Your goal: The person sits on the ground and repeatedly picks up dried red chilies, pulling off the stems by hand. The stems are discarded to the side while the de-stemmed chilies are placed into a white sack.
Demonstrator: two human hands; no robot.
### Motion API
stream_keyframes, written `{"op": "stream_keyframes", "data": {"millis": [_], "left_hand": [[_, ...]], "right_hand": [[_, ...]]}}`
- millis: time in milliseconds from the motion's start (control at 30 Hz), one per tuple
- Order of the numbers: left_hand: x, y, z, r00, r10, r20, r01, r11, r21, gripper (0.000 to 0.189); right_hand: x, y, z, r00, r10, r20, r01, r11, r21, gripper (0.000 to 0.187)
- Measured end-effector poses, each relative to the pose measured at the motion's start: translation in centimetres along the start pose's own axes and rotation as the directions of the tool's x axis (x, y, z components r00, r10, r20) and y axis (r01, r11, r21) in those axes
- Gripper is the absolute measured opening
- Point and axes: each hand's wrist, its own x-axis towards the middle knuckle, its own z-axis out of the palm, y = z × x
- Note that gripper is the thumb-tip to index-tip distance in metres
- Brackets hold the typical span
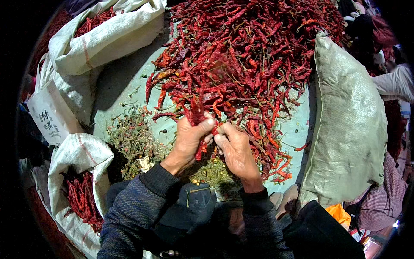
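Note:
My left hand [189, 137] is closed around a small bunch of dried red chillies [196, 113], whose ends stick out above and below the fist. Close beside it, my right hand [234, 147] pinches the end of a dried chilli [216, 129] between thumb and forefinger. Beyond both hands spreads a big heap of dried red chillies [245, 55], many with stems on. Below my hands lie loose greenish stems [213, 171], partly covered by the wrists. A larger pile of stems and bits [136, 142] is left of my left hand.
Woven sacks of chillies stand at the upper left [119, 42] and lower left [81, 149], with a paper bag [51, 113] bearing writing between them. A full, closed sack [349, 123] leans along the right side. Another person's sleeve [394, 82] shows behind it.

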Motion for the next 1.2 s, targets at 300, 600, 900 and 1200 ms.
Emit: {"op": "stream_keyframes", "data": {"millis": [300,600,900,1200], "left_hand": [[1.0,1.4,-1.3,0.987,-0.034,-0.159,-0.031,0.92,-0.391,0.005],[1.2,-0.4,-2.4,0.997,-0.08,-0.002,0.073,0.918,-0.389,0.028],[-0.2,-1.3,0.3,0.973,-0.192,0.125,0.22,0.936,-0.273,0.016],[-0.4,-0.7,1.2,0.955,-0.254,0.153,0.286,0.927,-0.243,0.015]], "right_hand": [[0.1,5.1,-13.4,0.768,-0.044,-0.638,-0.265,0.886,-0.381,0.024],[3.0,6.1,-14.4,0.786,0.204,-0.584,-0.313,0.945,-0.092,0.01],[1.9,0.6,-8.1,0.97,0.171,-0.17,-0.073,0.88,0.47,0.008],[1.2,0.0,-0.6,0.973,0.196,-0.126,-0.12,0.884,0.451,0.015]]}}
